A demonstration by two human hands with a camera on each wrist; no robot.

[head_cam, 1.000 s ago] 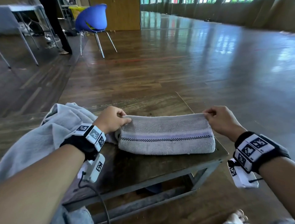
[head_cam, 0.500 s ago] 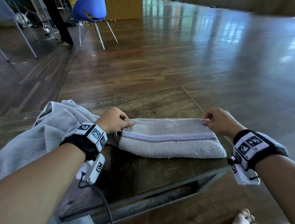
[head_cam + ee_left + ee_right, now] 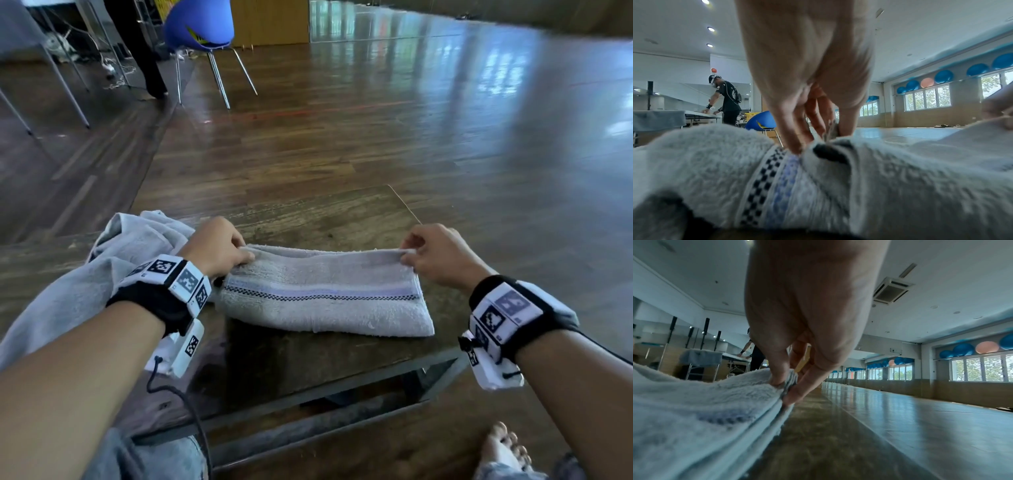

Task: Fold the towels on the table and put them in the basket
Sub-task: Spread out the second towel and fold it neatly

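Observation:
A grey folded towel (image 3: 325,294) with a checkered and lilac stripe lies across the low wooden table (image 3: 308,359). My left hand (image 3: 219,248) pinches its far left corner, seen close in the left wrist view (image 3: 830,133). My right hand (image 3: 431,255) pinches the far right corner between thumb and fingers (image 3: 789,382). The far edge is lifted slightly off the table between the two hands. The towel (image 3: 694,410) shows several stacked layers in the right wrist view. No basket is visible near me.
A pile of unfolded grey towels (image 3: 102,274) lies at the table's left end, under my left forearm. A blue chair (image 3: 200,31) and a standing person (image 3: 727,100) at another table are far back left. My bare foot (image 3: 503,448) is below the table.
Both hands have raised the towel's far edge a little and drawn it toward me. The head camera has tilted down, so the table sits lower in view.

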